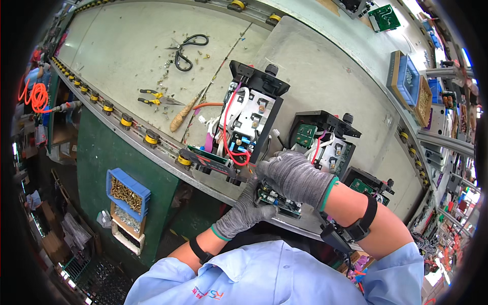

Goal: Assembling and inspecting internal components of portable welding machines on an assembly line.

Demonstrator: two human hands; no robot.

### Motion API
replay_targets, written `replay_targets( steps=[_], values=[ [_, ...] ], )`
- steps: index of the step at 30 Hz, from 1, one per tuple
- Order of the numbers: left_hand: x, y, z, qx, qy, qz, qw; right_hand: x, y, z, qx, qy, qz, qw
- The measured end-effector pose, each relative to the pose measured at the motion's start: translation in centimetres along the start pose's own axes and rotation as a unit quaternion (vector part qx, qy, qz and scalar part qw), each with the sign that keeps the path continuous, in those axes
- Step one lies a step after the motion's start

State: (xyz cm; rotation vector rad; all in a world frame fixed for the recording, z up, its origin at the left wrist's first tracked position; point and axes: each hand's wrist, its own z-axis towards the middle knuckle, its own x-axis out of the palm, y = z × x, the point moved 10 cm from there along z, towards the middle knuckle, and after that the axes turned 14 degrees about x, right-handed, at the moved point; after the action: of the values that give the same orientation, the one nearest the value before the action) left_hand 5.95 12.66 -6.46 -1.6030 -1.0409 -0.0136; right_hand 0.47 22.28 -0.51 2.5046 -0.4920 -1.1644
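Both my gloved hands on a green circuit board [277, 201] at the near edge of the desk [315, 71]. Left hand [243, 211] fingers closed round its left end, right hand [295, 175] curled over the top, gripping it. Just behind sits an open black box [249, 119] w/ red and white wires inside; two more black boxes [325, 140] to the right. Blue bin [127, 193] hung on the desk front holds brass screws, tray below it has silver ones. Pliers [155, 97] & scissors [187, 51] lie farther back
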Motion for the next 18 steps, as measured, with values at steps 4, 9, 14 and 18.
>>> replay_targets(
  steps=[4, 9, 14, 18],
  values=[
    [-0.2, 0.2, 0.0, -0.005, 0.014, 0.023, 1.0, 1.0, 0.2, -0.1, -0.002, 0.025, -0.057, 0.998],
    [0.0, 0.1, -0.2, -0.015, 0.008, 0.001, 1.0, 0.8, 0.4, -0.1, -0.011, 0.046, -0.061, 0.997],
    [0.4, -0.7, -0.2, 0.002, -0.015, -0.027, 1.0, -8.4, -0.4, -2.5, -0.055, -0.199, 0.148, 0.967],
    [0.9, -0.4, 0.1, -0.012, 0.025, -0.03, 0.999, -10.6, -1.4, -4.7, -0.03, -0.233, 0.189, 0.953]
  ],
)
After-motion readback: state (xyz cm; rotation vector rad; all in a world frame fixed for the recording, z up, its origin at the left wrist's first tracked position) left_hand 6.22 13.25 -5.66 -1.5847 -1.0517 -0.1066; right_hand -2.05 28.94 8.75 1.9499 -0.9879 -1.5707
